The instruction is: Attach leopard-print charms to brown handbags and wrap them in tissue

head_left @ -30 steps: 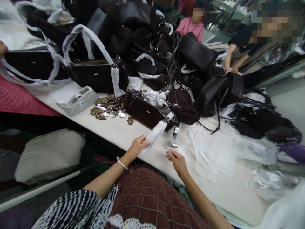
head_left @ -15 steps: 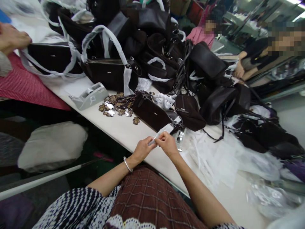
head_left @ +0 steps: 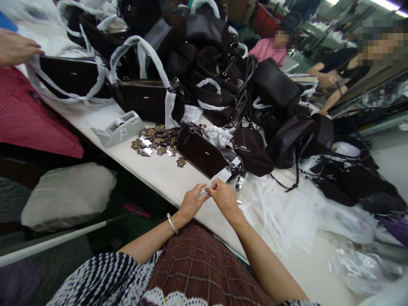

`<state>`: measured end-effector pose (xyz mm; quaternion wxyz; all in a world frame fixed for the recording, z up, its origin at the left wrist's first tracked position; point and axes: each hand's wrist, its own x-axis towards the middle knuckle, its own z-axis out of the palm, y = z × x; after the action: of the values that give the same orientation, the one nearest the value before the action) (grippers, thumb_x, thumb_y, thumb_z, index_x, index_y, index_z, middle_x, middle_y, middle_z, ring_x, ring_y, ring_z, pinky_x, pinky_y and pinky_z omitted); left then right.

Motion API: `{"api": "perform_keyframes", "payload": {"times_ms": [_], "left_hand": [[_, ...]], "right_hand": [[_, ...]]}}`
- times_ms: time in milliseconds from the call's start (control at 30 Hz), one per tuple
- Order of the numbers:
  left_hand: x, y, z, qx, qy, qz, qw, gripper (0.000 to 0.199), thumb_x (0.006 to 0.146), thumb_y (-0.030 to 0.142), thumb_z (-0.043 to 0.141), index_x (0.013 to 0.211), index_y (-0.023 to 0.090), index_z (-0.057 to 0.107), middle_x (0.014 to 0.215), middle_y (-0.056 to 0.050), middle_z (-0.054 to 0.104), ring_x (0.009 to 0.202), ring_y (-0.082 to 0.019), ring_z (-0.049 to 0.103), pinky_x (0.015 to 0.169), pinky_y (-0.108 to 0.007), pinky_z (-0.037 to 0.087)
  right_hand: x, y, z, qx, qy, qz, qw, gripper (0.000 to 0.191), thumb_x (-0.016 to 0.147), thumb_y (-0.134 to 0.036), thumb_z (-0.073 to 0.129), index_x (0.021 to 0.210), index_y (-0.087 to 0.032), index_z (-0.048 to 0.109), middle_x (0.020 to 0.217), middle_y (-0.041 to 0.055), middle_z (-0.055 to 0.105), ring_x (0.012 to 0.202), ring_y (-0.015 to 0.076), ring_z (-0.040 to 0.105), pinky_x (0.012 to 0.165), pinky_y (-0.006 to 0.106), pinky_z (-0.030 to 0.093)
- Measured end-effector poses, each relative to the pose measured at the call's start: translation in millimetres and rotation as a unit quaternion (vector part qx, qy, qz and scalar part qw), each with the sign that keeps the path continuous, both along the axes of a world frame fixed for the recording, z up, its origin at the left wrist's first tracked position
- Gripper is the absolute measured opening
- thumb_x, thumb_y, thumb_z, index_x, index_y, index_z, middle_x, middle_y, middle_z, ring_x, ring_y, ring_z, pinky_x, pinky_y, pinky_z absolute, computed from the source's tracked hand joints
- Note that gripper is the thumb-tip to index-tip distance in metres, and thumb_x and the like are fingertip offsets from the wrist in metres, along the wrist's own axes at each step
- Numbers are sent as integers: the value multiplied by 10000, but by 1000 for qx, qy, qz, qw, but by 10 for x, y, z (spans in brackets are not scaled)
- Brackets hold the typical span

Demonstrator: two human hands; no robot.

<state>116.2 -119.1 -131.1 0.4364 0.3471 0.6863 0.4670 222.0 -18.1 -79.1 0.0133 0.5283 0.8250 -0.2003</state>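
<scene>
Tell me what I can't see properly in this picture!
In the head view:
Gripped part of the narrow translucent white strip: covered by the left hand and right hand.
Any writing on the small silver metal plate of the dark brown rectangular handbag: too small.
Co-worker's hand at far left: its arm is cut off by the left edge.

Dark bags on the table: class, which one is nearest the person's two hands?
The small bag just right of the flower-shaped pieces. A white strip runs from its right end to the left hand and right hand; the others lie farther away.
</scene>
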Motion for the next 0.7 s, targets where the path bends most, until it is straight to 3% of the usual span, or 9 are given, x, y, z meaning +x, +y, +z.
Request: {"api": "perform_keyframes", "payload": {"times_ms": [133, 333, 433, 567, 633, 700], "left_hand": [[-4, 40, 4, -1, -36, 10, 999, 262, 802, 356, 669, 1010, 197, 674, 1056, -62, 734, 1025, -243, 668, 913, -318, 480], [-33, 53, 0, -9, -26, -7, 1000, 239, 785, 381, 658, 895, 169, 664, 886, -24, 716, 838, -198, 647, 765, -274, 466], [-25, 54, -3, -11, -55, -12, 998, 262, 781, 393, 655, 907, 163, 656, 869, -20, 701, 801, -184, 628, 733, -267, 455], [-25, 44, -14, -21, -154, 3, 988, 365, 741, 450, 699, 930, 144, 634, 833, -26, 688, 721, -163, 608, 665, -255, 443], [-28, 30, -34, -24, -204, 14, 979, 464, 720, 490, 725, 999, 136, 615, 847, -40, 690, 700, -158, 610, 641, -249, 440], [-30, 14, -58, -20, -236, 17, 971, 625, 722, 508, 731, 1188, 134, 547, 874, -55, 695, 693, -161, 621, 623, -248, 443]], "right_hand": [[74, -51, -48, 25, 25, 2, 999, 221, 800, -442, 690, 750, -239, 618, 593, 29, 625, 577, 180, 578, 582, 287, 344], [212, -31, -29, -112, 151, -38, 981, 152, 739, -348, 700, 680, -237, 614, 604, -20, 632, 552, 152, 555, 541, 260, 341], [248, -3, -21, -84, 122, -53, 988, 179, 735, -384, 709, 686, -238, 619, 611, -16, 625, 570, 157, 558, 555, 266, 346], [363, 6, -116, -43, 121, -75, 989, 368, 703, -560, 735, 671, -226, 585, 572, 5, 600, 565, 170, 556, 556, 276, 356], [465, 0, -222, -114, 191, -87, 971, 404, 720, -591, 706, 675, -214, 569, 573, 4, 610, 513, 148, 532, 521, 268, 368], [559, -12, -338, -223, 263, -115, 932, 396, 717, -575, 706, 746, -196, 595, 611, 3, 632, 470, 130, 519, 471, 256, 374]]}}
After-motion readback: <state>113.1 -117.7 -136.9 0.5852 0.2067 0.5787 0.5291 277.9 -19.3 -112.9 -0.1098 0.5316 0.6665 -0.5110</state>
